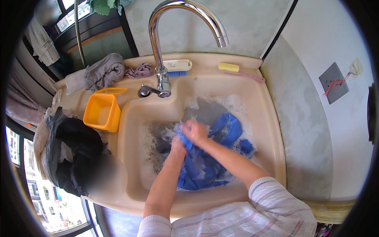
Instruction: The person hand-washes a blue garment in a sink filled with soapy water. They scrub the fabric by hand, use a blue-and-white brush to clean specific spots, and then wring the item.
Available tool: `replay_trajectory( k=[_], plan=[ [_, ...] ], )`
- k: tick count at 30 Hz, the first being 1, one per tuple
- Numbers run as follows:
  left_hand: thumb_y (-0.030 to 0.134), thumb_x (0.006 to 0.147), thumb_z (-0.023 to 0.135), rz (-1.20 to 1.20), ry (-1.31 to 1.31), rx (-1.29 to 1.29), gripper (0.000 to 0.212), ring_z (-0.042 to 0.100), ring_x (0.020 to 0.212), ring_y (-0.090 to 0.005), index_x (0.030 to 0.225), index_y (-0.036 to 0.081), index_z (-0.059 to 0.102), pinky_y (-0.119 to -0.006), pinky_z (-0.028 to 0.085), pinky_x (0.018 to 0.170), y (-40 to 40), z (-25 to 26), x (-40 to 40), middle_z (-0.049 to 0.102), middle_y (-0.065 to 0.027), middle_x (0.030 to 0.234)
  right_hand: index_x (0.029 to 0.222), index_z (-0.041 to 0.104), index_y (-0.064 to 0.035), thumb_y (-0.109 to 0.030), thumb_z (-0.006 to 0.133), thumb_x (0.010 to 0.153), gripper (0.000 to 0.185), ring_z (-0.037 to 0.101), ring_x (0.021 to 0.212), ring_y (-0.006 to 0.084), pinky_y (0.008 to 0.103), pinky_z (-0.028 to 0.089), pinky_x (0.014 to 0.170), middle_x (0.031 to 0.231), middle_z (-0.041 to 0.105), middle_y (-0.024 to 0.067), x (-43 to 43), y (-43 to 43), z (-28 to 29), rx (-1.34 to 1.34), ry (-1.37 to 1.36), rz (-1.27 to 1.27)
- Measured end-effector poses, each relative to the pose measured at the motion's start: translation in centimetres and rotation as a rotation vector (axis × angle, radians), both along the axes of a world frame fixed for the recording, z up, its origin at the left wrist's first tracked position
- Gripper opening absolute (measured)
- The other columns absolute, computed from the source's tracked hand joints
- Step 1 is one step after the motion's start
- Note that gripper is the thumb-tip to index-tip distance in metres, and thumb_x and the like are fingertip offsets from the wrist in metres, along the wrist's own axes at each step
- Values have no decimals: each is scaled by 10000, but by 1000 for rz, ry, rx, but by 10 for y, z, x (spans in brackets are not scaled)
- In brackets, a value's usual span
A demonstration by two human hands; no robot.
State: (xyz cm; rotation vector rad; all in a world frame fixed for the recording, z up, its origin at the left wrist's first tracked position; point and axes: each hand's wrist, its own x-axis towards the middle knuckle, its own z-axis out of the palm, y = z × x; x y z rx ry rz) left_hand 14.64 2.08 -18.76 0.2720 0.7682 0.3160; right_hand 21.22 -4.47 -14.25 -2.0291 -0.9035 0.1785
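Note:
A blue cloth garment [201, 170] lies spread in the soapy water of a beige laundry sink [274, 124]. My left hand [178, 145] grips a bunched part of it near the basin's middle. Just above and to the right, my right hand [194, 131] is closed on the same bunch, blurred by motion. White suds [239, 105] surround the cloth, and grey water shows behind the hands. A dark patch under the water at the left may be another cloth; foam partly hides it.
A chrome faucet [162, 62] arches over the sink. Behind it lie a blue-bristled scrub brush [177, 65] and a yellow-bristled brush [229, 67] with a pink handle. An open orange plastic container [102, 114], a grey cloth [106, 71] and a dark clothes pile [78, 145] sit at left.

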Motion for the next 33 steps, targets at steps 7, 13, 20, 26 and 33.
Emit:
replay_trajectory(
  k=[7,13,20,26,33],
  plan=[
    [162,736,635,-247,226,461,204,563,621,-163,866,18,569,-279,451,497,17,27,-12,593,-58,749,789,644,-26,-451,552,745,437,598,723,329,407,443,641,733,619,185,121,-99,-58,-285,146,-290],
    [173,678,698,-608,295,854,322,543,625,-134,927,-4,595,-278,427,517,-6,1,-10,610,-62,791,828,639,-26,-241,524,724,266,608,799,295,380,489,682,889,616,166,86,-123,-45,-1106,-168,113],
    [99,720,647,-471,125,622,275,587,689,-156,963,-5,572,-298,481,567,4,19,-6,618,-81,833,853,625,-25,-374,676,667,398,601,775,210,319,458,696,807,636,114,150,-100,-6,-155,298,-175],
    [44,730,606,-332,168,382,286,600,755,-222,995,-36,535,-346,496,716,27,-8,-27,607,-118,874,885,623,-14,-293,710,643,379,593,824,203,304,459,734,910,624,126,95,-67,-10,-355,440,176],
    [152,751,600,-257,53,133,334,583,852,-222,1035,-11,537,-358,477,765,13,15,-2,596,-108,948,1034,572,-24,-298,715,670,477,539,934,168,321,450,773,1062,559,115,77,-41,-7,-106,813,112]
  ],
)
